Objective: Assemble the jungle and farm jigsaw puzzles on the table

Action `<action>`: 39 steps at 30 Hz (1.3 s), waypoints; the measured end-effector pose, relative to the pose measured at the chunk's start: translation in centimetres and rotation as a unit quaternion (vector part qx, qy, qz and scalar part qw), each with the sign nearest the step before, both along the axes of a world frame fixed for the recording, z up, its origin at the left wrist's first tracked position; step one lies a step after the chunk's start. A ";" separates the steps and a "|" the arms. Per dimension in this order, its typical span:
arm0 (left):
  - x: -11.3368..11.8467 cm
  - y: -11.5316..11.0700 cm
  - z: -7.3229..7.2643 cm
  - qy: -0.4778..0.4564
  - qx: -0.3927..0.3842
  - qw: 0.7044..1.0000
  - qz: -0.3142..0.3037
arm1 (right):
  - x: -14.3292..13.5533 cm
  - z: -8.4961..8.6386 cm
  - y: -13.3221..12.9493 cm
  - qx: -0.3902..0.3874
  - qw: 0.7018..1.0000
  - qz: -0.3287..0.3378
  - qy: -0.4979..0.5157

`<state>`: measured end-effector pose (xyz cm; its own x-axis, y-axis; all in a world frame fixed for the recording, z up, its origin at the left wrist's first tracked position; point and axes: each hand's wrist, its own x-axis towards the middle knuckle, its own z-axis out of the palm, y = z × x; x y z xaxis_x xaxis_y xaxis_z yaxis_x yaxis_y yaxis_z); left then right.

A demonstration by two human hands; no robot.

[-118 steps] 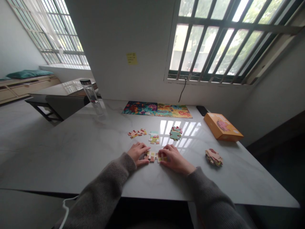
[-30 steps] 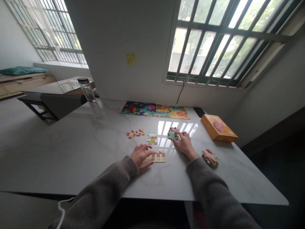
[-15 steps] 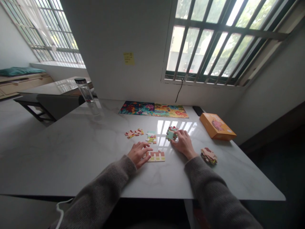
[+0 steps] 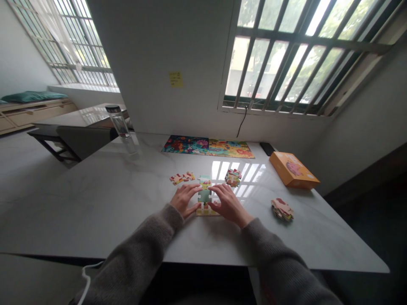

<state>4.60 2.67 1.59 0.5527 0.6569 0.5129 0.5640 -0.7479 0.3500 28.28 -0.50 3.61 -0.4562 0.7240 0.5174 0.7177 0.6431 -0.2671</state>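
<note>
A pale green puzzle piece [image 4: 204, 195] is held between my two hands, just above a strip of joined puzzle pieces [image 4: 207, 211]. My left hand [image 4: 185, 199] has its thumb and fingers curved at the piece's left side. At the right side, my right hand [image 4: 229, 204] pinches it with thumb and fingers. Directly behind lies another puzzle piece [image 4: 205, 181] with a small red picture on it. A pile of puzzle pieces [image 4: 233, 178] sits behind my right hand, and a few loose pieces [image 4: 182, 178] lie behind my left.
A second stack of puzzle pieces [image 4: 282, 209] lies on the right of the white table [image 4: 127, 203]. The orange box [image 4: 294, 169] and a black phone [image 4: 267, 148] are at the back right. Colourful picture sheets [image 4: 208, 146] lie along the wall. A glass bottle [image 4: 119, 123] stands at the left.
My right hand has moved left from the rear pile, bringing the green puzzle piece to the strip. My left hand has shifted slightly up to the piece's other side.
</note>
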 end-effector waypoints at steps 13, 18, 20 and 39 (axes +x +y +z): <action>-2.1 4.5 -2.0 0.052 0.003 0.998 0.036 | 0.0 -0.4 0.1 -0.016 1.000 0.002 0.007; -1.9 6.8 -3.0 0.140 0.015 0.987 0.077 | 0.1 -0.3 0.2 -0.019 0.999 -0.005 0.029; -1.8 7.2 -3.1 0.155 0.008 0.984 0.088 | 0.2 -0.3 0.3 -0.018 0.999 -0.014 0.035; -0.8 4.3 0.4 -0.006 0.001 0.997 -0.078 | 0.4 -1.2 2.3 -0.005 0.999 -0.036 0.028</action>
<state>3.82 7.01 2.01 0.6419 0.5630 0.5206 0.4371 -0.8264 0.3549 28.64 1.76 2.40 -0.3733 0.7591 0.5333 0.7453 0.5877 -0.3149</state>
